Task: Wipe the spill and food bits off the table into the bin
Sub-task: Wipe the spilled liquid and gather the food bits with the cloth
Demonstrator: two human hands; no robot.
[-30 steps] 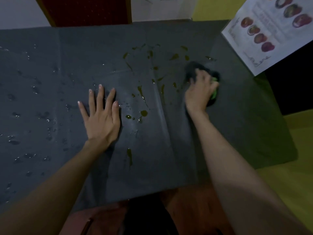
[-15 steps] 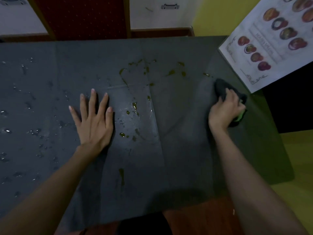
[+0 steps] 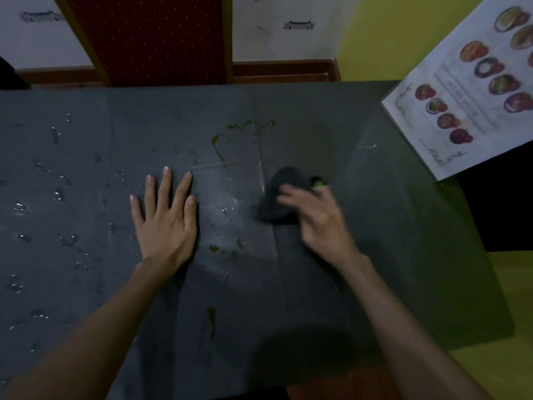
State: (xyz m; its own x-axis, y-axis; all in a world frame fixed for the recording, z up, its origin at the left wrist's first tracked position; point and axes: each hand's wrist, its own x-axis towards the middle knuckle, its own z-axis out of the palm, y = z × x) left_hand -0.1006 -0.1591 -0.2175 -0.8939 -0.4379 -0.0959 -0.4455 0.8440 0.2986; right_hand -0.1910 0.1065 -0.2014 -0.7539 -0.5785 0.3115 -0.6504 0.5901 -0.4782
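A dark grey table point(image 3: 403, 255) carries a greenish-brown spill point(image 3: 248, 127) near its far middle, smaller greenish drops point(image 3: 215, 249) by my left wrist, and a streak point(image 3: 212, 320) toward the near edge. My right hand point(image 3: 317, 217), blurred by motion, presses a dark cloth with a green edge point(image 3: 284, 194) onto the table middle. My left hand point(image 3: 165, 217) lies flat on the table with fingers spread, holding nothing. No bin is in view.
Clear water droplets point(image 3: 57, 194) speckle the left part of the table. A printed menu sheet with food pictures point(image 3: 473, 90) overhangs the far right corner. White cabinets and a red panel point(image 3: 150, 39) stand behind the table. Yellow-green floor point(image 3: 513, 298) lies to the right.
My right hand has swept the cloth from the table's right side leftward to the middle. Several greenish marks in the middle are gone. My left hand has stayed flat.
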